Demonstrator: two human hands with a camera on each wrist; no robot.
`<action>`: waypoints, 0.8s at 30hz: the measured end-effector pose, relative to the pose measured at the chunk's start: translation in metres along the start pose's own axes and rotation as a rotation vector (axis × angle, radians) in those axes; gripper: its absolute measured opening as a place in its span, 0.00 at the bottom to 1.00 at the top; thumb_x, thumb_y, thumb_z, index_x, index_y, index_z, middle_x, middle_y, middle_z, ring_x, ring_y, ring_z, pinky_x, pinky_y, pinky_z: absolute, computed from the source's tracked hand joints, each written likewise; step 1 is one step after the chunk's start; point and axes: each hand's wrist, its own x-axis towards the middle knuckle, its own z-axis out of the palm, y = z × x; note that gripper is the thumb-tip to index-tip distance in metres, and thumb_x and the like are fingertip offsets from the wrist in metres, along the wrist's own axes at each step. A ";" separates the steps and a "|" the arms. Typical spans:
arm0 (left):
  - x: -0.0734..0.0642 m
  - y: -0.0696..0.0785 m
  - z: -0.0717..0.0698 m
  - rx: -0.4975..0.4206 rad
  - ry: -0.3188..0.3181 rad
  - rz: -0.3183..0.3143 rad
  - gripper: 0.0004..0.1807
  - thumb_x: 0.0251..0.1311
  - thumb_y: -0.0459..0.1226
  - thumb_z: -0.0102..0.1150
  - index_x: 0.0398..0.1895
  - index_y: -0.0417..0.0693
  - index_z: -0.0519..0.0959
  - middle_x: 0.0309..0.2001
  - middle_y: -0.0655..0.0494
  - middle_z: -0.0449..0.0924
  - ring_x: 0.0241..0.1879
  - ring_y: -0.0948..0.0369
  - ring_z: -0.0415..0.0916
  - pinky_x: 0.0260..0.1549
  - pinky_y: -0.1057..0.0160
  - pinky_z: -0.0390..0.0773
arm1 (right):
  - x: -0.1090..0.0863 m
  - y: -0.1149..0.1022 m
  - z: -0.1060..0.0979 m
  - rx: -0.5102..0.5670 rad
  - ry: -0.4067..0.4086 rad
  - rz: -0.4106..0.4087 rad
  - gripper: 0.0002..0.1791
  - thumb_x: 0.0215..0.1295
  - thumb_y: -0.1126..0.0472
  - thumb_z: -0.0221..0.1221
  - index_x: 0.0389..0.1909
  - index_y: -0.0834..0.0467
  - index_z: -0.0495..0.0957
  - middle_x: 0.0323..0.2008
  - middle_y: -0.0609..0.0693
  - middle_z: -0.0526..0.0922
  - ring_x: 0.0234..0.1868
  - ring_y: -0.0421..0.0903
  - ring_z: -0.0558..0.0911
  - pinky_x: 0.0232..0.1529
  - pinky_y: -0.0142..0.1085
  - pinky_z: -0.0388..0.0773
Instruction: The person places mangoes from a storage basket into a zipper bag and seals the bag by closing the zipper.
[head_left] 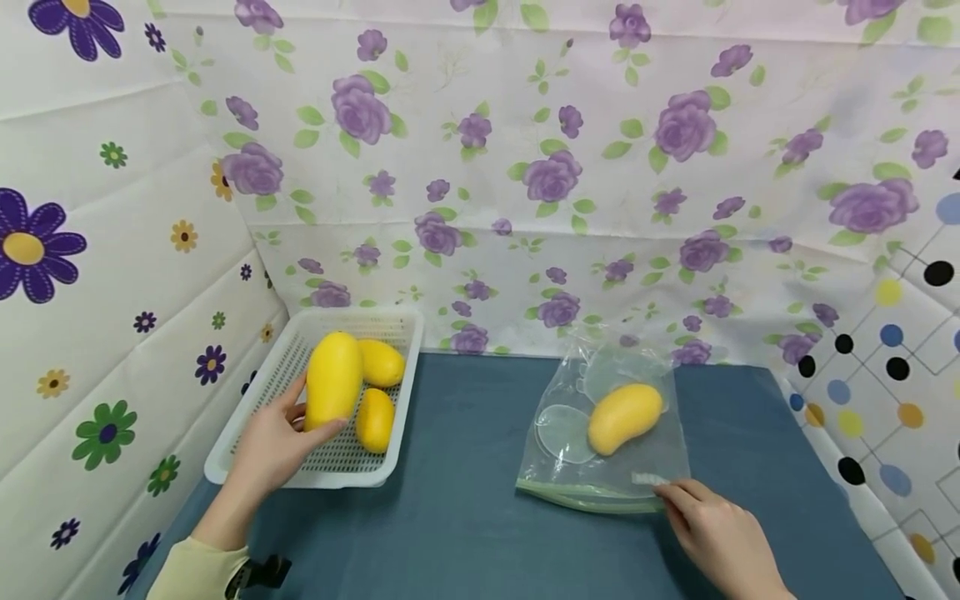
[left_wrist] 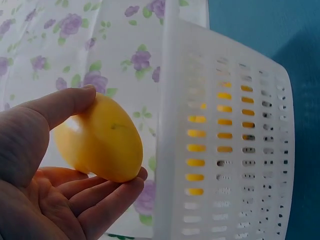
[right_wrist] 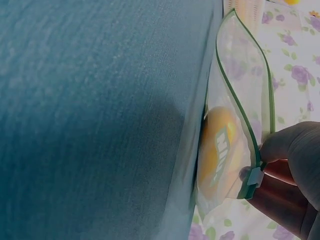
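Observation:
My left hand (head_left: 273,446) grips a large yellow mango (head_left: 334,379) over the white slotted basket (head_left: 414,342). In the left wrist view the thumb lies along one side of this mango (left_wrist: 107,137) and the fingers support it from below. Two more mangoes, one at the back (head_left: 382,363) and one nearer (head_left: 375,421), lie in the basket. At the right, my right hand (head_left: 720,533) pinches the mouth corner of a clear zip bag (head_left: 551,471) by its slider (right_wrist: 255,176). The green-edged mouth stands apart in the right wrist view. One mango (head_left: 626,417) lies inside the bag.
A blue-grey cloth (head_left: 465,450) covers the table between basket and bag. Flowered sheeting (head_left: 480,208) rises behind the table, with more patterned sheets at the left (head_left: 112,333) and right (head_left: 892,400). The basket stands against the back left corner.

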 end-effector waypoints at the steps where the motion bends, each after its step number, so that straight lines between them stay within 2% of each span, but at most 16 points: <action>1: -0.001 0.001 0.000 0.000 0.000 0.006 0.63 0.62 0.62 0.73 0.87 0.39 0.50 0.67 0.26 0.75 0.63 0.34 0.79 0.53 0.41 0.84 | 0.000 0.000 -0.001 0.001 0.000 0.000 0.19 0.51 0.68 0.81 0.44 0.50 0.91 0.37 0.43 0.87 0.27 0.38 0.83 0.22 0.30 0.76; 7: -0.009 0.010 0.002 0.018 -0.010 0.029 0.62 0.62 0.60 0.74 0.87 0.40 0.50 0.65 0.27 0.77 0.60 0.36 0.82 0.50 0.44 0.86 | 0.000 0.000 -0.003 -0.003 0.018 -0.013 0.18 0.51 0.68 0.81 0.43 0.51 0.91 0.37 0.43 0.87 0.28 0.39 0.83 0.23 0.31 0.76; 14: -0.021 0.022 0.004 -0.006 -0.009 0.080 0.59 0.61 0.57 0.77 0.85 0.39 0.55 0.63 0.28 0.80 0.56 0.38 0.85 0.48 0.47 0.87 | 0.001 0.001 -0.002 -0.015 0.013 -0.014 0.18 0.52 0.68 0.81 0.43 0.51 0.91 0.36 0.42 0.86 0.27 0.38 0.83 0.23 0.30 0.75; 19: -0.026 0.030 0.008 -0.029 -0.036 0.125 0.58 0.60 0.56 0.78 0.85 0.40 0.58 0.62 0.32 0.82 0.55 0.42 0.86 0.48 0.50 0.87 | 0.002 0.001 -0.003 -0.017 0.008 -0.010 0.18 0.52 0.68 0.81 0.43 0.51 0.91 0.36 0.42 0.86 0.27 0.38 0.83 0.23 0.30 0.75; 24: -0.031 0.040 0.020 -0.073 -0.089 0.162 0.57 0.58 0.55 0.80 0.84 0.42 0.60 0.61 0.37 0.83 0.54 0.46 0.87 0.48 0.52 0.87 | 0.001 0.001 -0.005 -0.020 0.006 0.002 0.17 0.53 0.67 0.81 0.43 0.51 0.91 0.37 0.43 0.86 0.28 0.39 0.83 0.23 0.30 0.76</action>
